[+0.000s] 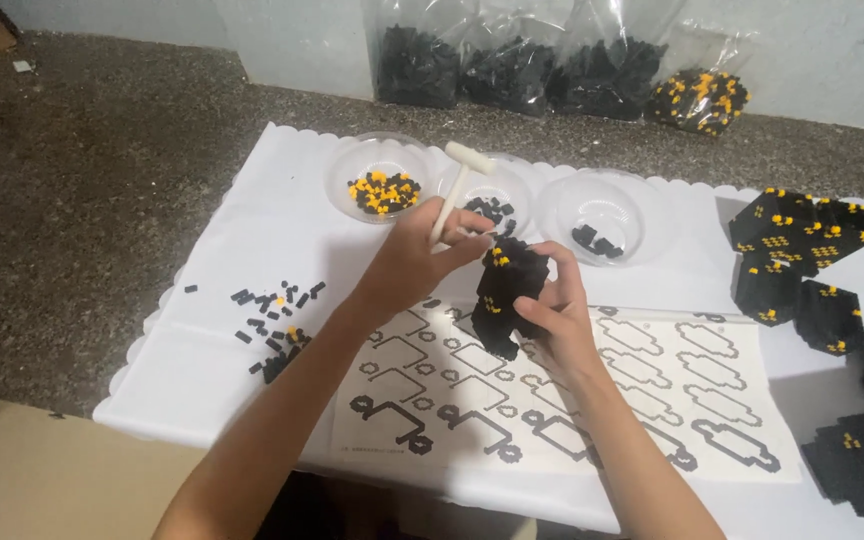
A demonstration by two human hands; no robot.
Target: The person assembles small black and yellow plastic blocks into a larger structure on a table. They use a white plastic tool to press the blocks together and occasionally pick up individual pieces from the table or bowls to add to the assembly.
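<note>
Hidden: right hand's [562,320] fingertips — behind black-and-yellow brick model [508,292] it grips.
Left hand [414,262]: clenched on white plastic mallet [455,185], touching model.

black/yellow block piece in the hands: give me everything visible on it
The block assembly is a chunky, irregular lump of tiny black bricks with a few yellow bricks dotted on its near face; it looks like plastic. It is held off the table, above the printed instruction sheet, roughly upright. The right hand cups it from the right and behind, fingers wrapped on its side. The left hand, which holds a small white hammer, touches its top left edge. Its far side is hidden.
</note>
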